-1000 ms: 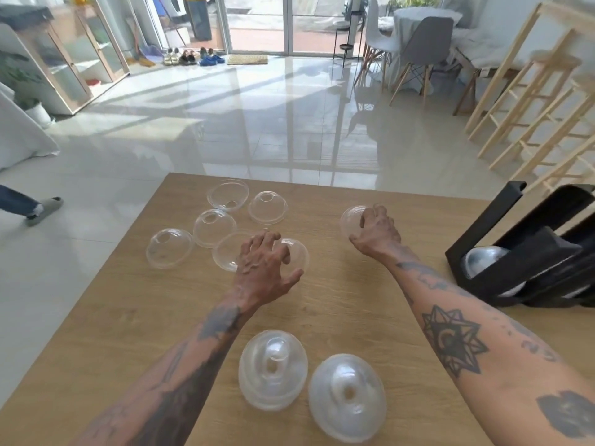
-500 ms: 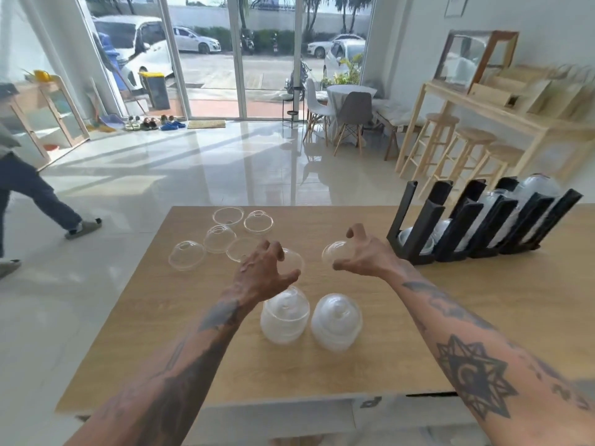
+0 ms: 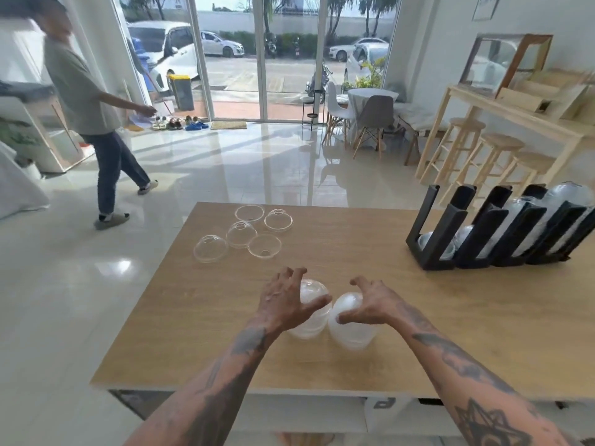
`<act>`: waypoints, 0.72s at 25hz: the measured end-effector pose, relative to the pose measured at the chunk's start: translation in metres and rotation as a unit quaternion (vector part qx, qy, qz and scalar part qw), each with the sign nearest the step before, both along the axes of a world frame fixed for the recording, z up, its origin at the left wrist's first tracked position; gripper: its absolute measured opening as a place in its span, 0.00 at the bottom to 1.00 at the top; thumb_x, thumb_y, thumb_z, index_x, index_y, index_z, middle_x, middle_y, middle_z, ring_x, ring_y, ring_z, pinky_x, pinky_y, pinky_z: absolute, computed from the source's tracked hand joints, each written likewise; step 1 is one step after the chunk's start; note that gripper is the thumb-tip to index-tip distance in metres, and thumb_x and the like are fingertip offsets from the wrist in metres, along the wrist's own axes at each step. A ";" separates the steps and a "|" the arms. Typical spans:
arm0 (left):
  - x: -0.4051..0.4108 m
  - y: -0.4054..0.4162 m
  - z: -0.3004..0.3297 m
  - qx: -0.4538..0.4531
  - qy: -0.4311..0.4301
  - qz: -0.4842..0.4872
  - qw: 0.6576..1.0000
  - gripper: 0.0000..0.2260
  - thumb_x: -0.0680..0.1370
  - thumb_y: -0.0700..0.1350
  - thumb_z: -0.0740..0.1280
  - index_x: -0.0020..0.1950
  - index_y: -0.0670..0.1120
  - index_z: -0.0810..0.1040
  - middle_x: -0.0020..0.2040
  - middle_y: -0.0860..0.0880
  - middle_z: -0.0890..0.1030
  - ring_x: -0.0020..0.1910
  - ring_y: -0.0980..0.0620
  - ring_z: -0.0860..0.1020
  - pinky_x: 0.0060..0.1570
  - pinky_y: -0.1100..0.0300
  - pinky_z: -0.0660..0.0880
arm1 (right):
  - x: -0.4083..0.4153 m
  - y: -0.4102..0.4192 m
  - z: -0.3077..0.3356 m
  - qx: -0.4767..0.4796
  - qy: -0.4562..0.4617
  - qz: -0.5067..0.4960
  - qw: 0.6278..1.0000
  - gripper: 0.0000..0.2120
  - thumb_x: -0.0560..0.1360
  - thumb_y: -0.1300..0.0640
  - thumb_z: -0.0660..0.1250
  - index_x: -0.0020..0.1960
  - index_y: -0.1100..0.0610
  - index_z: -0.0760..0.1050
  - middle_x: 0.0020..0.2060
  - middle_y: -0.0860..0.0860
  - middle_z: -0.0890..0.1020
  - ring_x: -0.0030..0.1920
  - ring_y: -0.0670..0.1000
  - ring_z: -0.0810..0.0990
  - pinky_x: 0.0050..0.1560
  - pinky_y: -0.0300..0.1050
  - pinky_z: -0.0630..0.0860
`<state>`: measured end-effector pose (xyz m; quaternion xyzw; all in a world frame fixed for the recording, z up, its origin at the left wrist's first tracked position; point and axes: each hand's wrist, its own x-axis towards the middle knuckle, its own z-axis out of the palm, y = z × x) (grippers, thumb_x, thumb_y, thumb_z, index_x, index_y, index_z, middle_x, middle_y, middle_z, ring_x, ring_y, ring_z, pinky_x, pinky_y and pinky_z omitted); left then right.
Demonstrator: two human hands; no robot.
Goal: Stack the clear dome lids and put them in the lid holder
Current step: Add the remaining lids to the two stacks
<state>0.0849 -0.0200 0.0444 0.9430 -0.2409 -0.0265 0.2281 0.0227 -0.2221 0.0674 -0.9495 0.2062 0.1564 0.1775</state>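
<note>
Room: bright tiled space with glass doors; a person (image 3: 93, 117) walks at far left, away from the work.
Worktop (image 3: 450, 317): pale wood; it carries all the lids and the lid holder.
Left hand (image 3: 286, 304): fingers spread over the left stack (image 3: 314, 317) of nested dome lids, thumb against its side; whether it grips or only rests cannot be told.
Right hand (image 3: 370, 304): cupped on the right stack (image 3: 351, 323), thumb low on its near side; likely either adding a lid or about to lift.
Stack axis: both stacks stand upright, domes up, rims down, just beside each other.
Loose lids (image 3: 241, 235): five singles at the far left, some dome-up and some rim-up, well apart from the hands.
Lid holder (image 3: 450, 226): black slotted rack at far right, channels tilted up and back, already holding lids, so stacks would probably slide in on their sides.
</note>
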 end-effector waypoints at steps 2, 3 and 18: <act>0.015 0.008 0.006 -0.032 -0.027 0.030 0.999 0.29 0.76 0.68 0.57 0.68 0.50 0.71 0.65 0.48 0.74 0.62 0.47 0.73 0.59 0.49 0.72 | 0.026 -0.001 0.010 -0.033 -0.039 0.028 0.998 0.39 0.63 0.33 0.71 0.69 0.46 0.66 0.66 0.53 0.69 0.65 0.55 0.72 0.61 0.51 0.71; 0.026 0.016 0.008 -0.041 -0.040 0.047 0.997 0.24 0.79 0.64 0.57 0.65 0.49 0.73 0.63 0.47 0.76 0.61 0.46 0.74 0.58 0.49 0.73 | 0.042 0.001 0.013 -0.046 -0.071 0.052 0.995 0.33 0.66 0.34 0.70 0.67 0.47 0.70 0.65 0.53 0.71 0.64 0.54 0.72 0.61 0.50 0.71; 0.154 0.141 -0.009 0.032 -0.021 0.252 0.967 0.19 0.76 0.52 0.66 0.65 0.48 0.74 0.60 0.48 0.78 0.59 0.46 0.77 0.54 0.52 0.76 | 0.204 0.111 -0.026 -0.092 -0.182 0.292 0.934 0.18 0.76 0.52 0.64 0.65 0.50 0.71 0.61 0.51 0.70 0.59 0.53 0.69 0.55 0.47 0.73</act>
